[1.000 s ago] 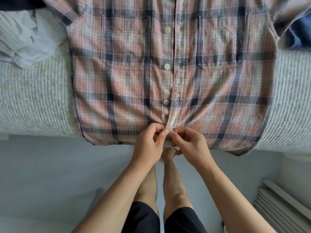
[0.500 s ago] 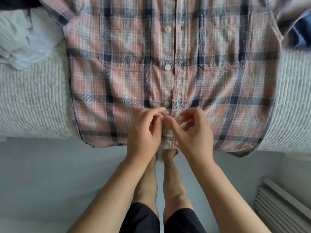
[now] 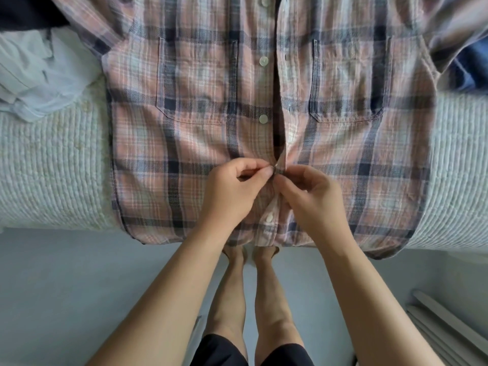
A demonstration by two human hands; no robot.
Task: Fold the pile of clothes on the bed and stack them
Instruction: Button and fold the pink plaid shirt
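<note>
A plaid shirt (image 3: 184, 143) lies flat on the bed (image 3: 50, 175), two chest pockets and four buttons showing. The left hand (image 3: 232, 191) and right hand (image 3: 311, 204) pinch its placket with curled fingers.

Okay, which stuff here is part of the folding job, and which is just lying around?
Job: plaid shirt, left hand, right hand, white clothes, blue garment, bed.
Lying about: slats on the floor.
</note>
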